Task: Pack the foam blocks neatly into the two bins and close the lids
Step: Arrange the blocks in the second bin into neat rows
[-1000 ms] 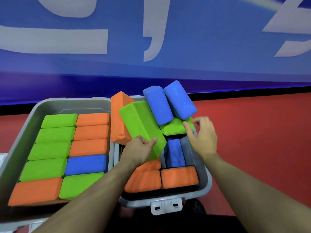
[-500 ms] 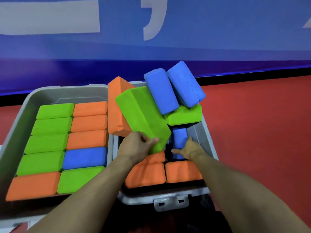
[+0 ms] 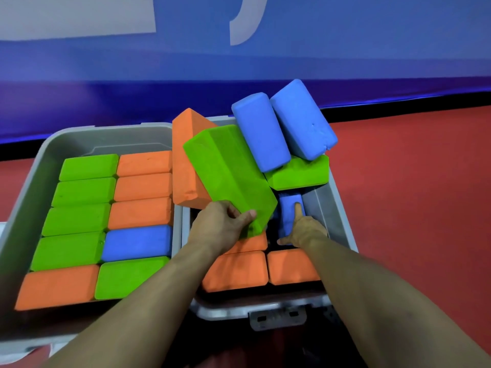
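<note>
While my left hand [image 3: 225, 224] grips the near end of a long green block [image 3: 228, 176], thumb on top and fingers curled under it, that block slants up and away over the right bin [image 3: 342, 229], its near corner hanging above the bin's hollow. My right hand [image 3: 305, 232] is down inside the same bin, its fingers [image 3: 298, 211] laid fairly straight along a blue block [image 3: 288, 212] that stands low in the gap; I cannot tell whether the thumb is closed round it. Behind the slanted green block an orange block [image 3: 186, 168] leans upright at the bin's left wall, and at the bin's far end two blue blocks [image 3: 261, 134] lie tilted side by side on a second green block [image 3: 300, 173] resting across the rim. Nearest me in the right bin, two orange blocks [image 3: 236, 269] lie flat side by side, with a third partly hidden under my left hand. A grey latch [image 3: 277, 317] sticks out from the bin's near wall. Left of the right bin, touching it, the left bin [image 3: 32, 166] holds a tidy layer in two columns: green and orange blocks with one blue among them. Both bins are open, standing on a red floor [image 3: 411, 195] before a blue wall [image 3: 345, 49].
</note>
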{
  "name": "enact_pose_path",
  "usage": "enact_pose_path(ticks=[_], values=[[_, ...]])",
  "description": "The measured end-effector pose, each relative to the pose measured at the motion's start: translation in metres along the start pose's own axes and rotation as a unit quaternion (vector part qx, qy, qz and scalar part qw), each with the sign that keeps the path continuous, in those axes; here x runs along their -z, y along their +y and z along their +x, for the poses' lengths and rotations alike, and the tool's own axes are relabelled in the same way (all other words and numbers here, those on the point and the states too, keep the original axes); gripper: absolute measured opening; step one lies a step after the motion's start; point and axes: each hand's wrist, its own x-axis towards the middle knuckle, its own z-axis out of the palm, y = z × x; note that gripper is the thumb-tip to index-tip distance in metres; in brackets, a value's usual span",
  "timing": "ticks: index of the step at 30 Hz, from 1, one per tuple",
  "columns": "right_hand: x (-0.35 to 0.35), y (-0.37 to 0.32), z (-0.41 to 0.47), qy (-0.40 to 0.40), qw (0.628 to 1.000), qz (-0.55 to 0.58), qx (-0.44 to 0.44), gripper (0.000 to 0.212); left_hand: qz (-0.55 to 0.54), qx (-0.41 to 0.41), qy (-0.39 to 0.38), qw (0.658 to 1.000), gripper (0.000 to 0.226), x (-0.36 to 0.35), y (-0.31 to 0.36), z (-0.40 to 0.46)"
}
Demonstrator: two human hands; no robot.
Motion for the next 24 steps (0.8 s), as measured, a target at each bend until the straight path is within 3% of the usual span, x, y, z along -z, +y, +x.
enact_pose_path(ticks=[4,9,24], values=[[-0.002,-0.001,0.002,0.006,1.0,0.025,-0.017,0.137,-0.002,-0.002,-0.001,1.0,0.044,-0.001,0.001,0.0],[0.002,0.001,-0.001,0.029,0.99,0.141,-0.008,0.118,-0.007,-0.003,-0.007,1.0,0.041,-0.001,0.002,0.0],[0.062,0.009,-0.028,0.085,0.978,0.192,-0.005,0.076,0.005,-0.013,-0.027,1.0,0.036,-0.004,0.002,-0.002]])
